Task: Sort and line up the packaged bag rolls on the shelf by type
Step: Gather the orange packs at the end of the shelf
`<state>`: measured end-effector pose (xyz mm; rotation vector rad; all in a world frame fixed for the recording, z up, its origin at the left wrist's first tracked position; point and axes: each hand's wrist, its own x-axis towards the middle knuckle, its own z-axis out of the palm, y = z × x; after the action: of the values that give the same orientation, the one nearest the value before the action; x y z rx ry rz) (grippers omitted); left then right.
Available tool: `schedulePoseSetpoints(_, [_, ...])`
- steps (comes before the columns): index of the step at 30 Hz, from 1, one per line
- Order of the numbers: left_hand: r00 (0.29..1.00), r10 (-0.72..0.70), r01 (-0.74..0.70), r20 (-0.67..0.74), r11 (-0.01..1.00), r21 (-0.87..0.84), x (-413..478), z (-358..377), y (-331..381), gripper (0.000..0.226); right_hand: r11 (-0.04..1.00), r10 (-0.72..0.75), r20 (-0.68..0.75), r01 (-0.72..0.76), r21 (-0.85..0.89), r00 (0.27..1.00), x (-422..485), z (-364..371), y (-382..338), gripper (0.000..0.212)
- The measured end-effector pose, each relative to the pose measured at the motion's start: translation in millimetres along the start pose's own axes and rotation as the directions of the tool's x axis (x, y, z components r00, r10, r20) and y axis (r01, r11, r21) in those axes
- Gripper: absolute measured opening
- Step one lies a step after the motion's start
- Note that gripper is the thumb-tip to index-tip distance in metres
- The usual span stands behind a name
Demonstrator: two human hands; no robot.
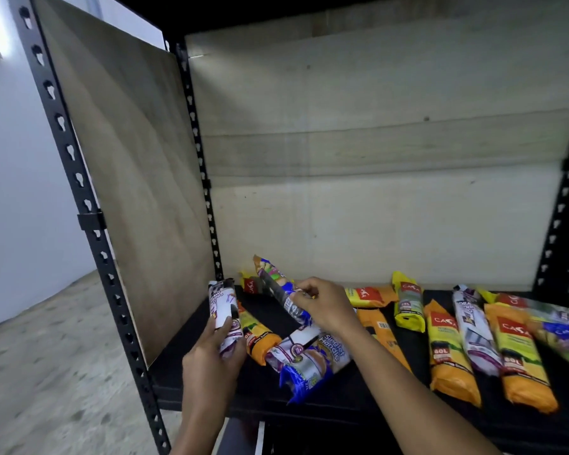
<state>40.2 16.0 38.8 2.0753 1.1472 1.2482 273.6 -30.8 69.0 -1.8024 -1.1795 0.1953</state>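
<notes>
Left hand (211,353), white roll (222,305) — right hand (322,307), blue roll (275,285)

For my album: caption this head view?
Left hand holds a white bag roll, right hand a blue bag roll, above a shelf.

Packs at the far right (565,326) are blurred, labels unreadable.

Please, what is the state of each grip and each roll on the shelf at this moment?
Left grip: holds white roll, about upright.
Right grip: pinches blue roll, tilted.
Singlet pack: lying on shelf, not held.
Orange roll: lying near the left end, not held.
Yellow roll: lying at the back, not held.
Second white roll: lying to the right, not held.
</notes>
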Motion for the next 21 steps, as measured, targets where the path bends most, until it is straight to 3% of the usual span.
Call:
schedulePoseSetpoints(5, [0.984,0.156,-0.15,0.084,0.986,-0.075,-13.3,28.5,51.3,0.045,0.993,0.092,-0.132,-0.08,0.088,0.987,-45.4,-56.1,10.5,0.024])
schedulePoseSetpoints(10, [0.925,0.307,-0.277,0.223,0.948,-0.155,-33.5,80.2,103.7,0.048,0.991,0.113,-0.289,-0.13,-0.039,0.951,-86.8,-121.1,32.3,0.021])
schedulePoseSetpoints(14, [0.894,0.297,-0.262,0.336,0.954,-0.147,-50.7,121.8,137.2,0.047,0.965,0.134,-0.392,-0.21,-0.158,0.91,-115.1,-163.4,54.8,0.024])
schedulePoseSetpoints(21, [0.835,0.342,-0.273,0.431,0.938,-0.216,-47.3,181.3,166.7,0.051,0.931,0.202,-0.492,-0.322,-0.171,0.847,-131.6,-206.0,83.2,0.025])
